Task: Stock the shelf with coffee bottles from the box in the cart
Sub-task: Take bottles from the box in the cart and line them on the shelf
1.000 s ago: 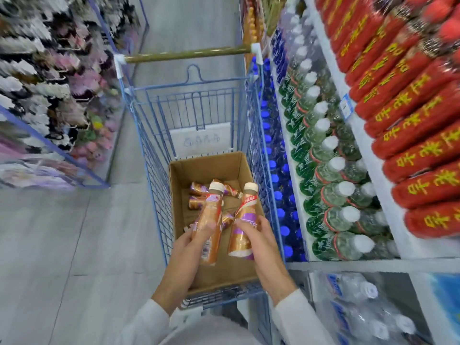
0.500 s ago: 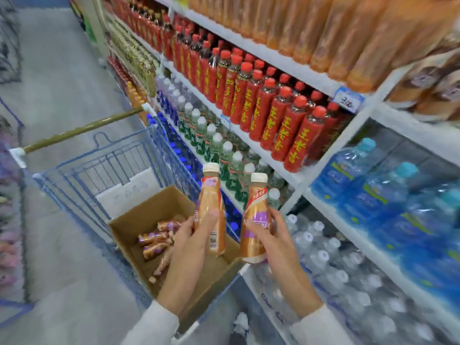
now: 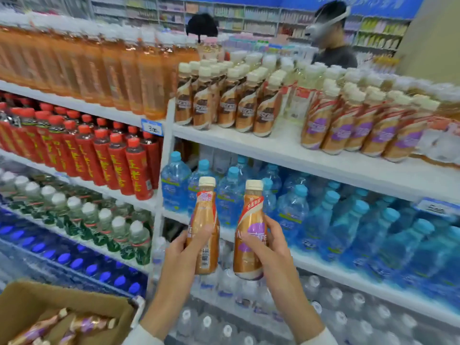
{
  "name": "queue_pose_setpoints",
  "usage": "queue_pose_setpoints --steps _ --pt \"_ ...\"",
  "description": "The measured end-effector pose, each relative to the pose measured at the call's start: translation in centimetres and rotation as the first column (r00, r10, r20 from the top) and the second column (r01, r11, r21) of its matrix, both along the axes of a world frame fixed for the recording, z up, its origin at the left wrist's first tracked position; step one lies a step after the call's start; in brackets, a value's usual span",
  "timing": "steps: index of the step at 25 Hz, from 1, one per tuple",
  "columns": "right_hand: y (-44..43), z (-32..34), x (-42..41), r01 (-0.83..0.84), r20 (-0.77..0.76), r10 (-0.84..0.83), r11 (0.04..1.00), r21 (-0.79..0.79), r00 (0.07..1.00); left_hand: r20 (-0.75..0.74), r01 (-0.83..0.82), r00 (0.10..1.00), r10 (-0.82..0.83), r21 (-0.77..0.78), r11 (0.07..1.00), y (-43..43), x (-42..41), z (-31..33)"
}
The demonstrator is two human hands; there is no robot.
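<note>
My left hand (image 3: 185, 255) grips an upright coffee bottle (image 3: 205, 215) with a cream cap. My right hand (image 3: 270, 247) grips a second coffee bottle (image 3: 250, 225) with a purple label. Both bottles are held side by side in front of the blue water bottles. The cardboard box (image 3: 29, 305) sits at the lower left with several coffee bottles (image 3: 74, 324) lying in it. Above, the white shelf (image 3: 286, 148) carries rows of brown-label coffee bottles (image 3: 224, 103) and purple-label coffee bottles (image 3: 361, 125), with a bare gap between the two groups.
Orange tea bottles (image 3: 99, 66) fill the upper left shelf, red bottles (image 3: 87, 150) the shelf below. Blue water bottles (image 3: 323, 210) stand behind my hands, clear ones (image 3: 249, 319) lower down. A person (image 3: 331, 41) with a headset stands beyond the shelving.
My view has swung up and right from the cart to the shelves. Both hands have lifted their bottles away from the box and toward the shelving.
</note>
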State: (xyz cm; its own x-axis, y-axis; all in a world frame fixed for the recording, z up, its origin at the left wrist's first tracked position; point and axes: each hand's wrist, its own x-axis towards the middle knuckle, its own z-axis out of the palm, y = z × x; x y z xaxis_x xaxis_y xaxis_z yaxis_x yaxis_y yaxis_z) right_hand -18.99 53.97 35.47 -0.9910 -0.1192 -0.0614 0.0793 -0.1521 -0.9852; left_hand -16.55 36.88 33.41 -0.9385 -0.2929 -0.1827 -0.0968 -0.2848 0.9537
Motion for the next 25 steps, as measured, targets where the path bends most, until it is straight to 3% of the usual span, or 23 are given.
queue_pose_setpoints --steps 6,11,18,25 --pt "14.9 3.1 -2.6 0.154 -0.067 -0.154 0.988 -0.003 0.986 -0.068 0.171 0.983 -0.171 -0.011 0.985 14.5 -5.2 2.5" --pt "23.3 6.8 -6.5 0.209 -0.169 -0.207 0.978 -0.005 0.964 -0.218 0.239 0.944 -0.248 -0.068 0.969 23.7 -10.2 6.2" --pt "27.8 11.6 -15.5 0.242 -0.367 -0.216 0.970 0.027 0.905 -0.349 0.257 0.871 -0.347 -0.278 0.925 30.0 -20.0 12.2" --pt "28.9 10.5 -21.1 0.242 -0.351 -0.192 0.965 0.105 0.917 -0.332 0.218 0.869 -0.367 -0.409 0.886 30.6 -25.2 10.9"
